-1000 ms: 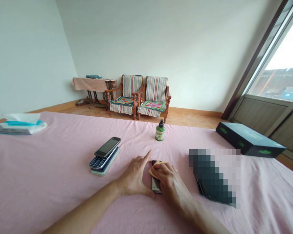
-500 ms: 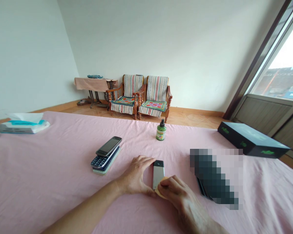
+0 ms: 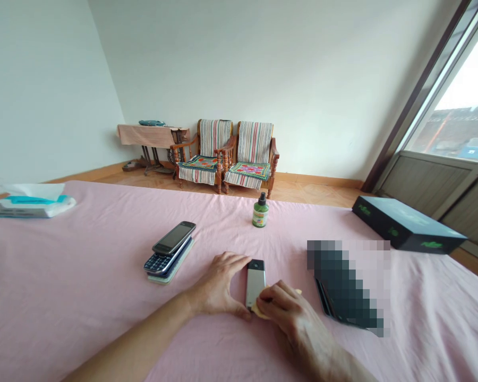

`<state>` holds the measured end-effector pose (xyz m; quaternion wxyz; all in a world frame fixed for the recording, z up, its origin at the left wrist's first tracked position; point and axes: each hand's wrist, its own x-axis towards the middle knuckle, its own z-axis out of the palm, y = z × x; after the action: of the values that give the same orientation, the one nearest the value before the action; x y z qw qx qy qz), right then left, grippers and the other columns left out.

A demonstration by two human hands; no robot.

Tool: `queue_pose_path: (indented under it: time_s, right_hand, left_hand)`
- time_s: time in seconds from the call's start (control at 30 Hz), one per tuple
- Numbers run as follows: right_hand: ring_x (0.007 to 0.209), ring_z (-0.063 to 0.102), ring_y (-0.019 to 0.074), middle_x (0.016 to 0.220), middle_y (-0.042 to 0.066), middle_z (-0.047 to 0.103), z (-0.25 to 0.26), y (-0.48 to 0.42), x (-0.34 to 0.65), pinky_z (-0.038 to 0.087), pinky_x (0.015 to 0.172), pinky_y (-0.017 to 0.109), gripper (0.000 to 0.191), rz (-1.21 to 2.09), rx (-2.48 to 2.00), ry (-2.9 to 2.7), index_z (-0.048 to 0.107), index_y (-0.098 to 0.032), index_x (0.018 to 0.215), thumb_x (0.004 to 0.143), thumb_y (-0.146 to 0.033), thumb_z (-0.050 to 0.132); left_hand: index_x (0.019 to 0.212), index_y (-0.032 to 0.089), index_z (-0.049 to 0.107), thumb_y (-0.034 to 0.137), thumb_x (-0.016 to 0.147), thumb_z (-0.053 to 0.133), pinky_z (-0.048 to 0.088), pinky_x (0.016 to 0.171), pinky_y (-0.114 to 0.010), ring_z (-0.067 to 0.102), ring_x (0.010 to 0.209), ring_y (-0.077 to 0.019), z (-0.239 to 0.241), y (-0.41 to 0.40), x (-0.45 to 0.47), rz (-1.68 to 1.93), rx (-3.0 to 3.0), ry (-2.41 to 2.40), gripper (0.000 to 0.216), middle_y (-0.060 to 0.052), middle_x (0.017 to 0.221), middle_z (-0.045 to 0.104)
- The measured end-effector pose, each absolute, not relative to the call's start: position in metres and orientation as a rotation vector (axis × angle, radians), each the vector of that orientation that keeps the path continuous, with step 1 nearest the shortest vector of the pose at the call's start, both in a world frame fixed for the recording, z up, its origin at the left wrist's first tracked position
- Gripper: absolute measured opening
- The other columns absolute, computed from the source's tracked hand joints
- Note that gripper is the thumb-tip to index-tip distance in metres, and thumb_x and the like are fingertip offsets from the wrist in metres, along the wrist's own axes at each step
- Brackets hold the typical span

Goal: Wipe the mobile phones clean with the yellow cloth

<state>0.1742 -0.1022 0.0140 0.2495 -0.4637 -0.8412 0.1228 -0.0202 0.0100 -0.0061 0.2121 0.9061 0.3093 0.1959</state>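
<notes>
A silver mobile phone with a black top end (image 3: pixel 256 281) lies back up on the pink cloth. My left hand (image 3: pixel 217 284) steadies it, with the fingers at its far end and the thumb at its near end. Bunched in my right hand (image 3: pixel 290 313) is a small pale yellow cloth (image 3: pixel 258 309), pressed on the lower right part of the phone. My right fingers hide most of the cloth. Left of my hands sits a stack of phones (image 3: pixel 169 252), a dark one with a screen tilted on top of one with a keypad.
A green spray bottle (image 3: pixel 260 212) stands beyond the phone. On the right are a blurred-out dark object (image 3: pixel 344 286) and a black box (image 3: pixel 410 225). A tissue pack (image 3: pixel 32 206) lies far left on the pink bedspread (image 3: pixel 103 239). Two wooden armchairs (image 3: pixel 249 154) stand behind.
The whole view has shifted slightly. My right hand with the yellow cloth has moved a little on the phone's lower end; my left hand keeps its hold.
</notes>
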Motion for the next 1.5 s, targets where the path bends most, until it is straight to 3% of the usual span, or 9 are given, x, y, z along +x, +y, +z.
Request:
queue_pose_path:
  time_s: [0.17, 0.37, 0.7, 0.83, 1.0, 1.3, 1.5]
  right_hand:
    - [0.091, 0.053, 0.0191, 0.099, 0.003, 0.062, 0.014, -0.103, 0.166, 0.043, 0.077, 0.030, 0.028, 0.389, -1.211, -2.323, 0.062, -0.024, 0.100, 0.091, -0.004, 0.045]
    - [0.090, 0.054, 0.0191, 0.097, 0.006, 0.061, 0.000, -0.091, 0.174, 0.046, 0.075, 0.028, 0.031, 0.397, -1.344, -2.105, 0.066, -0.020, 0.096, 0.088, 0.000, 0.044]
    - [0.090, 0.054, 0.0180, 0.092, 0.008, 0.060, 0.009, -0.037, 0.172, 0.046, 0.078, 0.027, 0.037, 0.258, -1.435, -2.105, 0.069, -0.017, 0.097, 0.087, 0.002, 0.039]
    - [0.095, 0.052, 0.0196, 0.098, 0.010, 0.060, 0.006, -0.044, 0.170, 0.047, 0.082, 0.029, 0.044, 0.252, -1.426, -2.094, 0.068, -0.016, 0.103, 0.079, 0.007, 0.039]
    - [0.097, 0.050, 0.0206, 0.102, 0.008, 0.058, -0.007, -0.078, 0.167, 0.047, 0.083, 0.030, 0.058, 0.304, -1.331, -2.024, 0.065, -0.020, 0.105, 0.065, 0.012, 0.039]
    - [0.080, 0.057, 0.0159, 0.085, 0.003, 0.060, -0.011, -0.099, 0.171, 0.045, 0.070, 0.025, 0.046, 0.458, -1.230, -1.842, 0.070, -0.020, 0.086, 0.066, 0.010, 0.043]
    - [0.073, 0.059, 0.0153, 0.079, 0.004, 0.062, -0.004, -0.089, 0.186, 0.043, 0.065, 0.024, 0.021, 0.481, -1.301, -1.631, 0.070, -0.019, 0.080, 0.084, -0.009, 0.052]
  left_hand:
    - [0.137, 0.024, 0.045, 0.038, 0.055, 0.083, 0.032, 0.106, -0.044, 0.045, 0.123, -0.0330, -0.009, 0.010, -0.020, 0.587, 2.523, 0.844, 0.091, -0.009, 0.135, 0.053]
    - [0.138, 0.024, 0.044, 0.056, 0.050, 0.084, 0.031, 0.105, -0.049, 0.043, 0.123, -0.0359, -0.005, 0.010, -0.020, 0.550, 2.516, 0.854, 0.101, -0.010, 0.136, 0.051]
    - [0.141, 0.018, 0.038, 0.060, 0.051, 0.083, 0.029, 0.107, -0.051, 0.041, 0.125, -0.0367, -0.003, 0.007, -0.021, 0.532, 2.503, 0.862, 0.109, -0.015, 0.137, 0.049]
    - [0.145, 0.021, 0.030, 0.059, 0.051, 0.083, 0.029, 0.106, -0.052, 0.040, 0.125, -0.0370, -0.007, 0.006, -0.023, 0.528, 2.494, 0.916, 0.115, -0.015, 0.137, 0.046]
    - [0.143, 0.021, 0.034, 0.056, 0.052, 0.083, 0.031, 0.105, -0.051, 0.042, 0.124, -0.0367, -0.008, 0.007, -0.022, 0.534, 2.507, 0.929, 0.109, -0.014, 0.134, 0.048]
    - [0.138, 0.020, 0.040, 0.046, 0.055, 0.083, 0.031, 0.107, -0.047, 0.041, 0.126, -0.0344, 0.005, 0.004, -0.021, 0.462, 2.557, 0.876, 0.097, -0.011, 0.136, 0.049]
    - [0.146, 0.018, 0.028, 0.055, 0.055, 0.082, 0.024, 0.111, -0.052, 0.031, 0.134, -0.0381, 0.000, -0.005, -0.018, 0.431, 2.558, 0.943, 0.113, -0.016, 0.147, 0.036]
